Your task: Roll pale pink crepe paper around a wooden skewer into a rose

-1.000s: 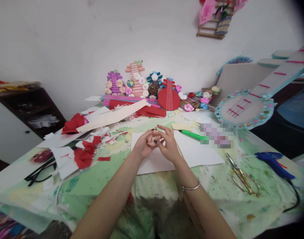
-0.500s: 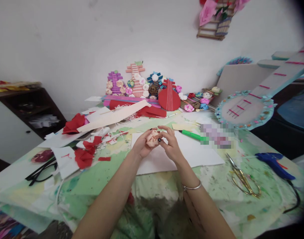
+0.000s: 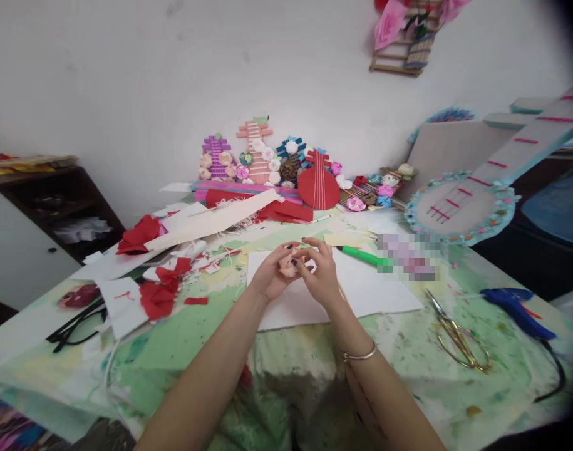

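Both of my hands meet above a white sheet of paper in the middle of the table. My left hand cups a small pale pink paper flower from the left. My right hand pinches the same flower from the right with thumb and fingers curled. The flower is mostly hidden between the fingers. A silver bangle sits on my right wrist.
A green marker lies just right of the hands. Gold scissors and a blue glue gun lie at the right. Red paper scraps and black glasses are at the left. Paper guitar crafts line the wall.
The hands stay in the same spot over the white sheet. The fingers have shifted around the pink flower, turning it slightly and closing over more of it.
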{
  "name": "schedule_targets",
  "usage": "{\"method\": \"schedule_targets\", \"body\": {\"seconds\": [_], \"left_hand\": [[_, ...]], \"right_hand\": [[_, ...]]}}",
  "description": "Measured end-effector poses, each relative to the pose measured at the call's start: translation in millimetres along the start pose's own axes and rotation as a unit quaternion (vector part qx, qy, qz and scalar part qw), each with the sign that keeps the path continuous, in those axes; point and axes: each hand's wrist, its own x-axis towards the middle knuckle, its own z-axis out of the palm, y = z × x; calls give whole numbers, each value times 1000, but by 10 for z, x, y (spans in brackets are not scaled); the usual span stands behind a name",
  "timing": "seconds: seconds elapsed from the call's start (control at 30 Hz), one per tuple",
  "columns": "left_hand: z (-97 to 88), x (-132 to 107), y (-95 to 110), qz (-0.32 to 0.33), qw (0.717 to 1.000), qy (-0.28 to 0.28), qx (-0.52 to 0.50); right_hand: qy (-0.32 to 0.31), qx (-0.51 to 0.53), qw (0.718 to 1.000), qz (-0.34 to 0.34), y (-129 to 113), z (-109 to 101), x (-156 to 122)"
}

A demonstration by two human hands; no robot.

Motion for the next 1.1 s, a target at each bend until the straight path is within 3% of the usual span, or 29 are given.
{"method": "schedule_targets", "body": {"seconds": [0.17,0.33,0.7,1.1], "left_hand": [[-20,31,-10,51,997,46,21],[21,42,19,39,994,88,-46],[24,49,22,27,994,60,-86],[26,50,22,47,992,81,-89]], "right_hand": [[17,21,1000,-11,-30,-51,17],[-52,-7,998,-31,-79,-49,21],[-43,-16,999,-7,1,-13,8],[-51,-6,999,14,-3,-8,21]]}}
